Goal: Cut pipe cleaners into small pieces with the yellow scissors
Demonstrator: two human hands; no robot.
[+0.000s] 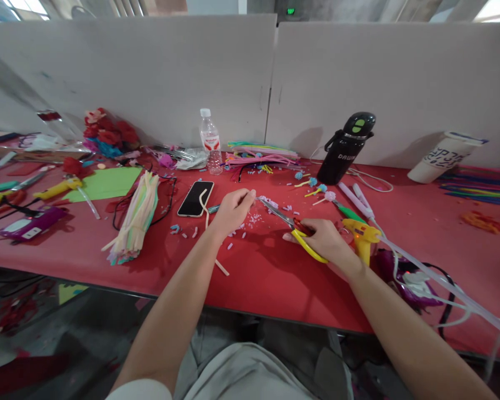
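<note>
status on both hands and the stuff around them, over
Right hand gripping scissors. Left hand near their tips, hold unclear. Lilac snippets scattered about; yellow glue gun close by right wrist.

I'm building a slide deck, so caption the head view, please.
Right hand holding scissors pointed toward the left hand, with pale purple snippets on the red table.

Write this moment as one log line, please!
right hand: holds scissors; left hand: near their tips, grip unclear; red table: scattered purple bits; phone: lies flat; yellow glue gun: near right hand
</note>
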